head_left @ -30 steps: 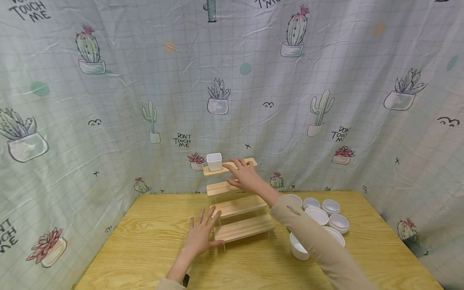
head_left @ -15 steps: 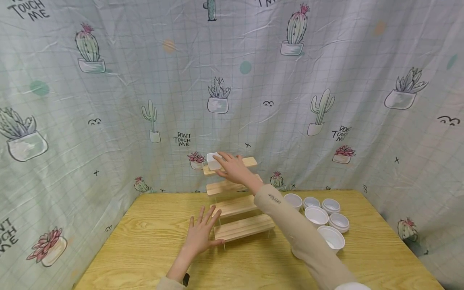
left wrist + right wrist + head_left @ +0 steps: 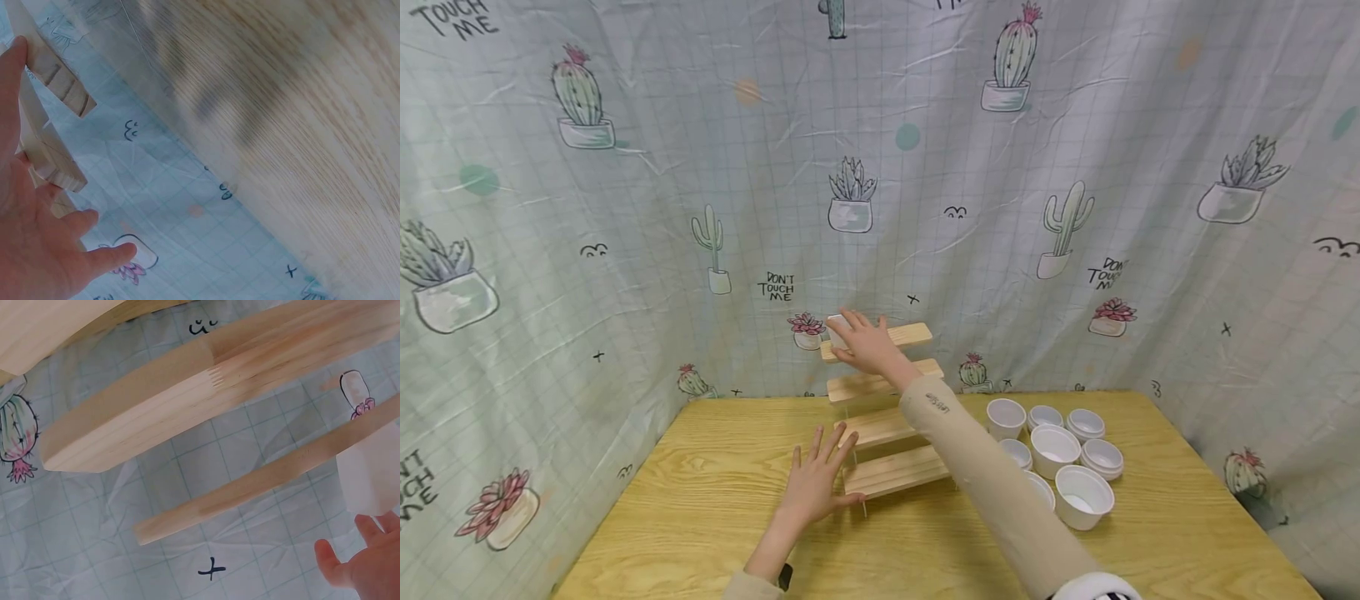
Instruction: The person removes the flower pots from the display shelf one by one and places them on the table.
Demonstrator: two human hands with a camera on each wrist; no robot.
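A stepped wooden shelf stand (image 3: 891,471) with several planks stands mid-table. A small white square pot (image 3: 837,321) sits at the left end of its top plank, mostly covered by my right hand (image 3: 867,343). In the right wrist view, fingers (image 3: 367,528) of that hand lie at the white pot (image 3: 369,478), with one finger apart; the far side of the hand is out of frame. My left hand (image 3: 811,487) spreads along the stand's left side, its thumb on the lowest plank. The left wrist view has these fingers (image 3: 112,255) extended at the plank ends (image 3: 69,90).
Several round white bowls (image 3: 1084,498) and cups (image 3: 1006,417) stand grouped right of the stand on the wood-patterned table (image 3: 700,500). A curtain (image 3: 760,167) with printed cacti hangs behind and at both sides. My right sleeve (image 3: 985,492) crosses in front of the stand.
My right hand has moved left along the top plank, from beside the square pot to over it. The right forearm swung left, uncovering more bowls. My left hand has stayed put.
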